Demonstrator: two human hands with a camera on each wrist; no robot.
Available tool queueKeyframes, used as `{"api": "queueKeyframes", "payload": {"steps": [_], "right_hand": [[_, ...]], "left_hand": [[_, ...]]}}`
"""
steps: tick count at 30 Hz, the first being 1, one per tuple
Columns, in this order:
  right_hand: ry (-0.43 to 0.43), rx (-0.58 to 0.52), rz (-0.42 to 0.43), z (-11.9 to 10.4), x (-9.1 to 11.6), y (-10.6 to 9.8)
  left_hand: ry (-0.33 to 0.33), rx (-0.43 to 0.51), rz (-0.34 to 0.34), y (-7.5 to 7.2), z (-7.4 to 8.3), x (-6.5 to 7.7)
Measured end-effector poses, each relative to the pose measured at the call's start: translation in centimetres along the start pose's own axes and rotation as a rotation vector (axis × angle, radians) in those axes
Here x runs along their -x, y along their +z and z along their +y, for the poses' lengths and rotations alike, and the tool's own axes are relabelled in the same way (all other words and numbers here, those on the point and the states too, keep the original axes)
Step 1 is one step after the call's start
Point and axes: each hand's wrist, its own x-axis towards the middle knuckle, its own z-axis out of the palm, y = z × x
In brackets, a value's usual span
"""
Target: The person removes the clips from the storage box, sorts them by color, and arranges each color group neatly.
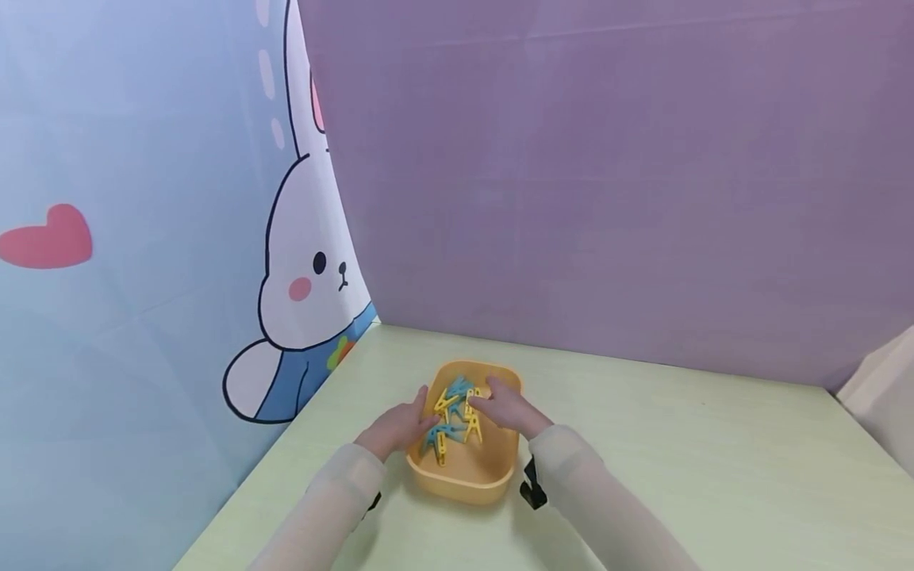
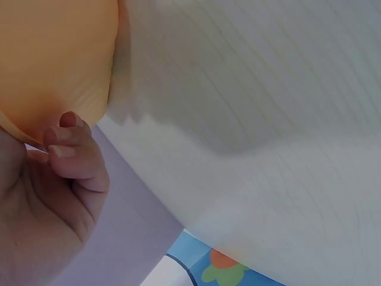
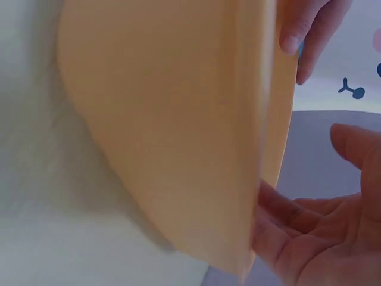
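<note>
An orange-yellow plastic basin [image 1: 467,473] stands on the table, holding several yellow clothespins [image 1: 441,450] and several blue clothespins [image 1: 460,386] in a loose heap. My left hand [image 1: 396,428] grips the basin's left rim, thumb over the inside and fingers curled against the outer wall, as the left wrist view shows. Over the right rim reaches my right hand [image 1: 510,408], its fingers dipping inside the basin near the clothespins. In the right wrist view that hand [image 3: 321,232] has its thumb raised apart and its fingers loosely extended, the fingertips partly hidden behind the rim; no clothespin shows in it.
The pale wood-grain table [image 1: 685,452] extends to the right of the basin. A purple backdrop [image 1: 607,182] rises behind it, and a blue sheet with a cartoon rabbit [image 1: 307,262] stands along the left edge. White cloth [image 1: 885,396] hangs at the far right.
</note>
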Motion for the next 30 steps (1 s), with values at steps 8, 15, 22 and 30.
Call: {"api": "queueKeyframes", "payload": {"steps": [8,15,22,30], "right_hand": [[0.105,0.044,0.006,-0.2,-0.3,1.1],[0.151,0.072,-0.006,-0.2,-0.7,1.8],[0.145,0.152,-0.029,0.2,-1.1,2.5],[0.242,-0.001,-0.037,0.2,-1.3,3.0]], "left_hand": [[0.003,-0.027,-0.013,0.2,0.0,0.1],[-0.019,0.003,-0.029,0.3,0.2,0.3],[0.011,-0.025,-0.025,0.2,0.4,0.2],[0.012,-0.040,-0.027,0.3,0.4,0.1]]}}
